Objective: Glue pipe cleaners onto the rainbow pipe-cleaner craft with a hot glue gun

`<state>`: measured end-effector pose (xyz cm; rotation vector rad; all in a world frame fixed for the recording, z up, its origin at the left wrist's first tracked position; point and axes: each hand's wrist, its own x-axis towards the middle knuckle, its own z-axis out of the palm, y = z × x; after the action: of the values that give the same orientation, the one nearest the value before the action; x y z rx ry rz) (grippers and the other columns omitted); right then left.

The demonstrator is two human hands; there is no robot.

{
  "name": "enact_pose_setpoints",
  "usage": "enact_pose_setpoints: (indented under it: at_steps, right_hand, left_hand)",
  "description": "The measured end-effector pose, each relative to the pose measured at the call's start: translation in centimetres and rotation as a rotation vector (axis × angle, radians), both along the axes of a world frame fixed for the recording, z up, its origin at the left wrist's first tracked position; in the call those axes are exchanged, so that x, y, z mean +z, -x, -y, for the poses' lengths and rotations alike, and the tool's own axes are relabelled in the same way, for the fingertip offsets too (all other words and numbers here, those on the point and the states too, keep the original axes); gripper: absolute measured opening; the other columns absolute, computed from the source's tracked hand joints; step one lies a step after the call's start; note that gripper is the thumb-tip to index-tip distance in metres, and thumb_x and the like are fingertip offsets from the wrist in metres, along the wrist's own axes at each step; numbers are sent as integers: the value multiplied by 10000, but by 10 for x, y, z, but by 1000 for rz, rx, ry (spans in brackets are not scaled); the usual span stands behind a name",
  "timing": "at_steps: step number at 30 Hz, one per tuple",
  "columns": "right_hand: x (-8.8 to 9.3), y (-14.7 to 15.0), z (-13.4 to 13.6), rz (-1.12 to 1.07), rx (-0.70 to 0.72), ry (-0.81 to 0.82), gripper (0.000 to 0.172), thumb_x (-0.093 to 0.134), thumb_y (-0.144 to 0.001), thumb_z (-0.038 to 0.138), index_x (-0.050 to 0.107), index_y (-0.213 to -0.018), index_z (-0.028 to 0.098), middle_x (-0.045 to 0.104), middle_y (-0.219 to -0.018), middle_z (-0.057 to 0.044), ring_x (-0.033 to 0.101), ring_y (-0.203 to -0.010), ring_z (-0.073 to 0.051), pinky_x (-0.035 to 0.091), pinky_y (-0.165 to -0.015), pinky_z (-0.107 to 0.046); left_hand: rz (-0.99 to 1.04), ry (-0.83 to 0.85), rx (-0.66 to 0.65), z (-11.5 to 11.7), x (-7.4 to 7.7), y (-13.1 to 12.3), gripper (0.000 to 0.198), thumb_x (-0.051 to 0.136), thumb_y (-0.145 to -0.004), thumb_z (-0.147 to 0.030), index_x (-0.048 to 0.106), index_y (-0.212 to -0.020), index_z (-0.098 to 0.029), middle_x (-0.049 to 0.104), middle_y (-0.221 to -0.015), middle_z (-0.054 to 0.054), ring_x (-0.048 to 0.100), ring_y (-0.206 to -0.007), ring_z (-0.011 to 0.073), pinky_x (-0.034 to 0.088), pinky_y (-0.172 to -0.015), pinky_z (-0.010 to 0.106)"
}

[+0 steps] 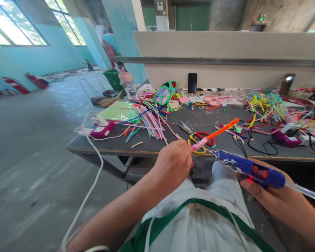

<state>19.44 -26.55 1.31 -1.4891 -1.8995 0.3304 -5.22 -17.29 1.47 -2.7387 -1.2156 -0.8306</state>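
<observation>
Left hand (175, 158): closed on fuzzy stick (220, 130), likely light, bendy.
Right hand (278, 201): curled round glue gun (238, 164); grip behind likely-hot nozzle (210, 151).

Red-handled metal scissors (191, 132) are flanked by thin pink fuzzy stems (151, 120) at left and a blue plastic glue gun (248, 169) at front right.

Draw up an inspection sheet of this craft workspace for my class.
Surface: dark tabletop, strewn with scraps.
Job's things: orange-and-pink stick, blue glue gun.
Clutter: loose coloured strips, scissors, phone.
Grips: left grip holds the stick; right grip holds the glue gun.
Cables: white cable running down at the tabletop's left end; black cable on the right.
Surroundings: pale partition behind; green bin and windows to the left.
</observation>
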Motion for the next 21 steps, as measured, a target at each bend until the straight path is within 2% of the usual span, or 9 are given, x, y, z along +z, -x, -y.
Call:
enact_pose_setpoints:
  at_steps: [3,7,11,21]
  right_hand:
    - [5,-1,-1,57,59,1,143,584,-839,349,586,-931,239,679,-735,3,647,-608,-163,533,-583,-264]
    - [9,-1,-4,117,43,-41,136,573,-843,348,574,-932,245,677,-790,1,650,-657,-165,524,-603,-261]
    - [8,-2,-5,152,33,-60,160,579,-843,358,566,-961,251,678,-831,-8,653,-690,-170,522,-632,-265]
    - [4,0,-6,117,30,-30,193,570,-840,398,579,-968,255,682,-778,-37,671,-764,-230,531,-648,-316]
  left_hand:
    - [-71,-75,-8,4,0,-4,206,441,-827,-75,567,-693,-167,577,-717,31,537,-686,161,398,-626,286]
    - [-84,-101,34,5,-3,-8,185,453,-832,-91,564,-709,-174,579,-731,28,538,-676,171,407,-619,297]
    - [-116,-135,15,5,-3,-9,198,442,-831,-86,562,-705,-181,574,-723,26,530,-666,178,402,-603,304]
    - [-117,-88,32,7,-3,-12,199,430,-854,-116,562,-719,-177,578,-740,33,527,-675,173,402,-627,302]
